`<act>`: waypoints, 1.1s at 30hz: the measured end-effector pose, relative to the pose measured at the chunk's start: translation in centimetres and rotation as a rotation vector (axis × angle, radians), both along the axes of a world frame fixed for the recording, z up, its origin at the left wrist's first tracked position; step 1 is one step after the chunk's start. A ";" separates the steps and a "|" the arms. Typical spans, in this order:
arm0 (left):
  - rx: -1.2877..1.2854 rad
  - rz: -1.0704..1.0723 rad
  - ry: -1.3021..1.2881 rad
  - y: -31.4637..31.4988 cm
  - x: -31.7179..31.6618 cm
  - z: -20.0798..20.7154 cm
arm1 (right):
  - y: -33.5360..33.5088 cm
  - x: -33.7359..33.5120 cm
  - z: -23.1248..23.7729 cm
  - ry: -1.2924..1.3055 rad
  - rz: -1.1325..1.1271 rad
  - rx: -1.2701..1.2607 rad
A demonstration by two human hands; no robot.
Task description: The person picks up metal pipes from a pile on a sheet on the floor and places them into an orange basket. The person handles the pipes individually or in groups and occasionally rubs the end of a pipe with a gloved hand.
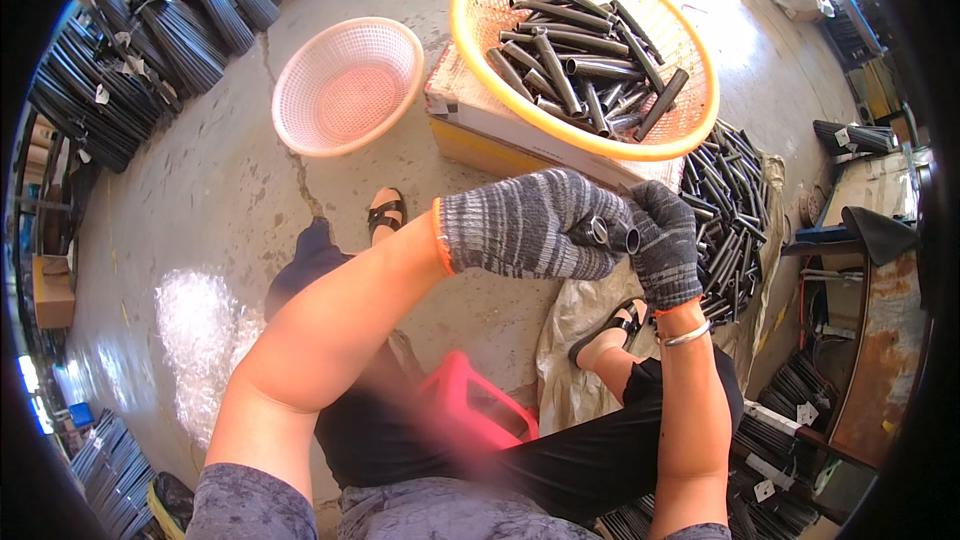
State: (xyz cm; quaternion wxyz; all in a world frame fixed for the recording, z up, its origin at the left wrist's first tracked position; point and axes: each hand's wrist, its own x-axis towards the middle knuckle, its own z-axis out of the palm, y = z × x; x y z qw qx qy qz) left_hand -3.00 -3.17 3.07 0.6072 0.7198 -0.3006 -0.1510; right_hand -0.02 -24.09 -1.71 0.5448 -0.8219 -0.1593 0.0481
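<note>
Both my hands wear grey striped knit gloves and meet in front of me, just short of the yellow basket (463,40). My left hand (530,225) is closed around a short black tube (597,230), whose open end shows past the fingers. Beside it, my right hand (662,240) grips another black tube (632,240) with its open end toward me. The two tubes lie close together; whether they touch is hard to tell. Inside the basket lie several loose black tubes (560,70). The gloves hide most of both held tubes.
The basket rests on a cardboard box (470,145). A pink basket (350,90) stands on the floor to its left. At right, a heap of black tubes (725,240) lies on a sheet (575,340). Clear plastic wrap (200,340) and a pink stool (460,390) are nearer. Rod bundles (180,30) line the left.
</note>
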 end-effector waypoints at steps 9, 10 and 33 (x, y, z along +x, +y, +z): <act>-0.007 -0.054 -0.039 -0.9 -0.3 -0.9 | 0.4 0.7 -0.2 0.168 -0.155 0.216; -0.033 -0.066 -0.033 -1.0 -0.3 -1.0 | 0.3 0.7 0.0 0.151 -0.183 0.209; -0.973 0.593 0.609 1.3 5.4 -2.9 | -3.7 2.3 3.6 0.304 -0.430 0.808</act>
